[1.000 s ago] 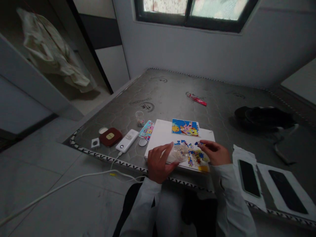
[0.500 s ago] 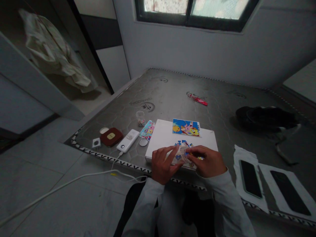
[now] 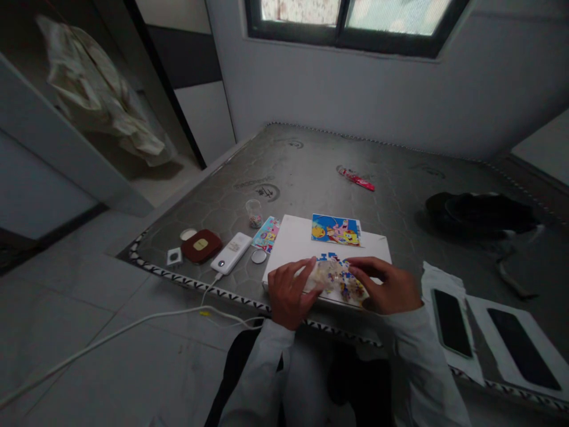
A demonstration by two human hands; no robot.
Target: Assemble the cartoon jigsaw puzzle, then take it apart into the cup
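Note:
My left hand is closed round a clear plastic jar, tipped on its side with its mouth to the right. Small jigsaw pieces lie by the jar's mouth, on a white box. To the right of the jar, my right hand has its thumb and index finger brought together over the pieces. Anything between those fingertips is too small to make out. Some joined blue pieces show just beyond the jar. A cartoon picture card lies at the box's far side.
Left of the box are a second clear jar, a pink card, a round lid, a white power bank and a brown case. Two phones lie at right. A red wrapper lies farther back.
My right hand has drawn back to the right from the jar's mouth. The jar has moved slightly left, and more loose pieces show on the box.

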